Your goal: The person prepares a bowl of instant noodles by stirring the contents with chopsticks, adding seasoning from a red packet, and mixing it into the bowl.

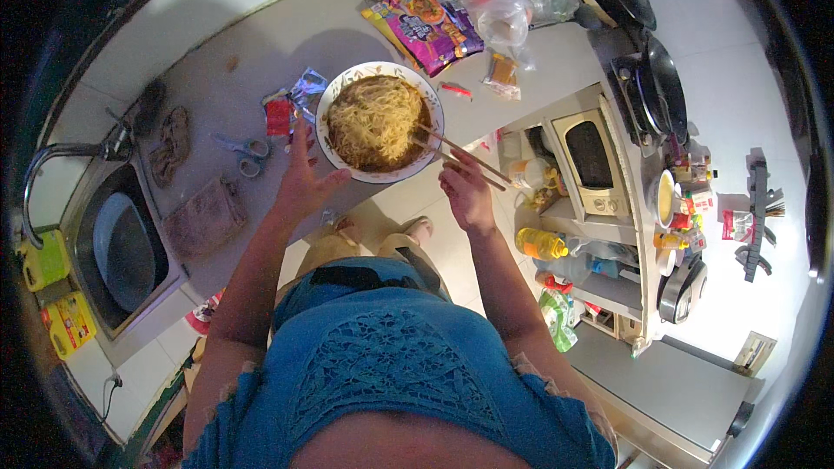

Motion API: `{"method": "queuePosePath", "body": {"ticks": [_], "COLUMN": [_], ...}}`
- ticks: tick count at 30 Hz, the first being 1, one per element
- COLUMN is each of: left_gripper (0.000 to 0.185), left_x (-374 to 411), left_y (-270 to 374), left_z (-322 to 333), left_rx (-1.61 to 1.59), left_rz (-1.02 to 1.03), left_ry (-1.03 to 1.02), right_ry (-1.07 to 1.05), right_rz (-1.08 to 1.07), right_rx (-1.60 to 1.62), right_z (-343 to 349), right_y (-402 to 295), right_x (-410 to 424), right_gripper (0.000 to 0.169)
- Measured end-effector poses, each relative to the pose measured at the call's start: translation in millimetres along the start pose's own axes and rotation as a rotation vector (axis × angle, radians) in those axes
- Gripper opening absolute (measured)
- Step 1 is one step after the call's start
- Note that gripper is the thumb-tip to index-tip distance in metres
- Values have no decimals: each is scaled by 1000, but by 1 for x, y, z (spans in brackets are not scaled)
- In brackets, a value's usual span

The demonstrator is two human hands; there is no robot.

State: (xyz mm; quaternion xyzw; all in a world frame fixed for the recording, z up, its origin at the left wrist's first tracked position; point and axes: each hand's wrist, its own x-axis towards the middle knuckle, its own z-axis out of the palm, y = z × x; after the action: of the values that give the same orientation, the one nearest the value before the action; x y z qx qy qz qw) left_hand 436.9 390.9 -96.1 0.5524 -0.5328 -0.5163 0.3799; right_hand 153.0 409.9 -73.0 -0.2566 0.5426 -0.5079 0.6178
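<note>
A large white bowl [380, 177] with a leaf-patterned rim stands on the counter before me. It holds noodles [376, 114] in brown broth. My right hand [466, 192], to the right of the bowl, grips a pair of wooden chopsticks [470, 157] whose tips are at the noodles' right edge. At the bowl's lower left is my left hand [305, 179], its fingers spread and nothing held. The thumb lies close to the rim; whether it touches I cannot tell. Torn sachets, one of them red [279, 117], lie just beyond the left fingertips.
Scissors [249, 157] and a folded cloth [203, 218] lie left, beside a sink with a basin [127, 251]. Behind the bowl are a purple noodle packet [427, 26] and a plastic bag [496, 6]. Pans [661, 85], a microwave [591, 156] and an oil bottle [541, 244] stand right.
</note>
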Motion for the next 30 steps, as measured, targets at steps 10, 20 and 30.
{"method": "queuePosePath", "body": {"ticks": [10,20,30], "left_gripper": [15,15,34], "left_x": [1,-10,7], "left_y": [26,92,130], "left_z": [-1,41,75], "left_rx": [25,59,33], "left_rz": [82,81,6], "left_ry": [357,381,345], "right_ry": [374,472,234], "right_rz": [-224,-103,-273], "right_rx": [-456,-1620,-1216], "right_z": [-115,-68,-92], "right_y": [-108,-118,-104], "right_x": [100,228,246], "right_gripper": [28,66,40]}}
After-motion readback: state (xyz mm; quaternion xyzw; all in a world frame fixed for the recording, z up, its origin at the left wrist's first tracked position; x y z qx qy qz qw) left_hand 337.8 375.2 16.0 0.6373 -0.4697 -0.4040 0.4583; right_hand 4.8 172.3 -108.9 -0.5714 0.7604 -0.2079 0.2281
